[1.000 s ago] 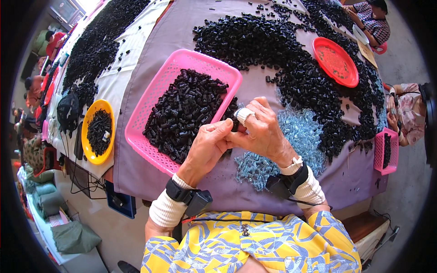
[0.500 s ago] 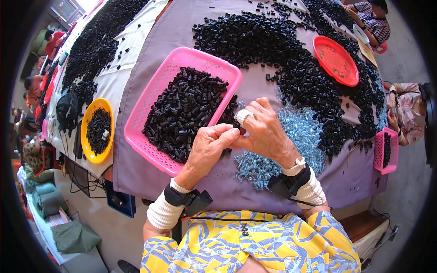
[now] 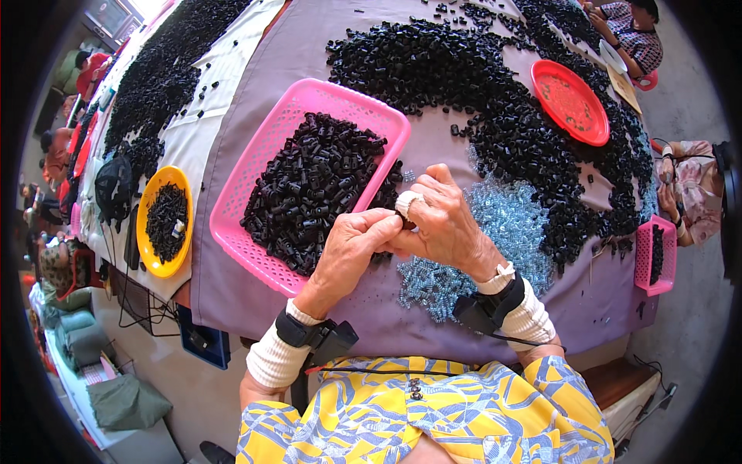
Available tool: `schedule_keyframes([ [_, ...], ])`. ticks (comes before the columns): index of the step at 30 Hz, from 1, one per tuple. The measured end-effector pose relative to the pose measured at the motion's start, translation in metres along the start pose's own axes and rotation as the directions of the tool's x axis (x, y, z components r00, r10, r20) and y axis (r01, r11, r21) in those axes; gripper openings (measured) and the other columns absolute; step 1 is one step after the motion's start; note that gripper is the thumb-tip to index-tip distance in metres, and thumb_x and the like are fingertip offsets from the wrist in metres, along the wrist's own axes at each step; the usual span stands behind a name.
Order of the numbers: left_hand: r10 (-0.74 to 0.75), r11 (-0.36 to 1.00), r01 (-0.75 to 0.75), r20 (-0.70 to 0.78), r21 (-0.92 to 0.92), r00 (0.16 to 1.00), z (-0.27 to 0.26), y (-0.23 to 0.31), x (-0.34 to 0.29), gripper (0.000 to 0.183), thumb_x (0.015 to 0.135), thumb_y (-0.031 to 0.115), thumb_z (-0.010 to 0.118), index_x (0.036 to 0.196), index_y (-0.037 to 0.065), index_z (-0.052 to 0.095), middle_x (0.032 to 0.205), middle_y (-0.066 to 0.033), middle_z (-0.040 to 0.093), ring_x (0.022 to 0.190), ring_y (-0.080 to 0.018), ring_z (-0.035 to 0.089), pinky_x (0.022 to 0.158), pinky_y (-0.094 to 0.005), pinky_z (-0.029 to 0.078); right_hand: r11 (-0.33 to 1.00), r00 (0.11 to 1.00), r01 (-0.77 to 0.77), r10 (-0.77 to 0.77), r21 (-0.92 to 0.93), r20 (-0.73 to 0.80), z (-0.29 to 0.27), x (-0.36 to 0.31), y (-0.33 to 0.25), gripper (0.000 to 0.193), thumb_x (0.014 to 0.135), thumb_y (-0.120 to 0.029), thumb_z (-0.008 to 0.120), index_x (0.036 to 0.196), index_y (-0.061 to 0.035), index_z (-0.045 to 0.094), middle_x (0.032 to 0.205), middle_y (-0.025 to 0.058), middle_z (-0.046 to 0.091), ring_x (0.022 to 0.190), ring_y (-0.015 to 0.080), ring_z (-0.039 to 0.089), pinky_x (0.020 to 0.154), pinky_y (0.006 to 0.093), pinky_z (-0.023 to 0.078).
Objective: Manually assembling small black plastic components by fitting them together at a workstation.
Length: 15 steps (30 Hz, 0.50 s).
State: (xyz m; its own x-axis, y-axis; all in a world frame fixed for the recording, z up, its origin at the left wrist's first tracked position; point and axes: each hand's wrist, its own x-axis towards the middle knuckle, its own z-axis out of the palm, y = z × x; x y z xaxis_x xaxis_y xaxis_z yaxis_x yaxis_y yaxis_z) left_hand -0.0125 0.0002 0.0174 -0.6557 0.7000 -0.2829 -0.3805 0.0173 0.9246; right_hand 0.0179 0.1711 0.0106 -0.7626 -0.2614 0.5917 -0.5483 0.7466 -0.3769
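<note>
My left hand (image 3: pixel 352 251) and my right hand (image 3: pixel 452 232) meet in front of me with thumbs and fingertips pinched together. Between them is a small black plastic part (image 3: pixel 407 224), mostly covered by my fingers. White tape wraps one right finger. Just left of my hands stands a pink perforated basket (image 3: pixel 232 224), heaped with small black plastic parts (image 3: pixel 309 193). Beneath and right of my right hand lies a spread of small clear bluish plastic pieces (image 3: pixel 510 220). A few black parts lie between the basket and my hands.
Large piles of black parts (image 3: pixel 417 66) cover the far table. A red plate (image 3: pixel 570 103), a yellow bowl (image 3: pixel 185 251) of black parts and a small pink basket (image 3: pixel 641 259) stand around. One person (image 3: pixel 692 189) sits at the right edge, another (image 3: pixel 630 39) far right.
My fingers have shifted slightly around the small black part, and the right hand has tilted a little. Both hands stay pinched together in nearly the same place.
</note>
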Motion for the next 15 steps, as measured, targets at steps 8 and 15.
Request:
schedule_keyframes([
  [8,0.027,0.977,-0.028,-0.008,-0.210,1.000,-0.0047,-0.0056,-0.0025,0.030,0.095,0.020,0.047,0.097,-0.008,0.060,0.085,-0.0111,0.066,0.077,-0.0160,0.065,0.074,-0.0278,0.054,0.998,0.998,-0.063,0.064,-0.011,0.022,-0.0046,0.0055,-0.0072,0.032,0.061,-0.031,0.074,0.063,-0.0071,0.054,0.061,0.0039,0.053,0.063,0.0228,0.054,0.071,0.0368,0.038],
  [15,-0.071,0.966,0.051,-0.070,-0.254,0.995,-0.0097,-0.0086,-0.0047,0.030,0.097,0.021,0.046,0.095,-0.006,0.061,0.089,-0.0113,0.065,0.081,-0.0170,0.065,0.079,-0.0326,0.054,1.000,0.998,-0.022,0.022,0.004,0.052,-0.0023,0.0048,-0.0046,0.027,0.066,-0.028,0.073,0.065,-0.0066,0.056,0.062,0.0045,0.054,0.064,0.0232,0.055,0.076,0.0381,0.040],
])
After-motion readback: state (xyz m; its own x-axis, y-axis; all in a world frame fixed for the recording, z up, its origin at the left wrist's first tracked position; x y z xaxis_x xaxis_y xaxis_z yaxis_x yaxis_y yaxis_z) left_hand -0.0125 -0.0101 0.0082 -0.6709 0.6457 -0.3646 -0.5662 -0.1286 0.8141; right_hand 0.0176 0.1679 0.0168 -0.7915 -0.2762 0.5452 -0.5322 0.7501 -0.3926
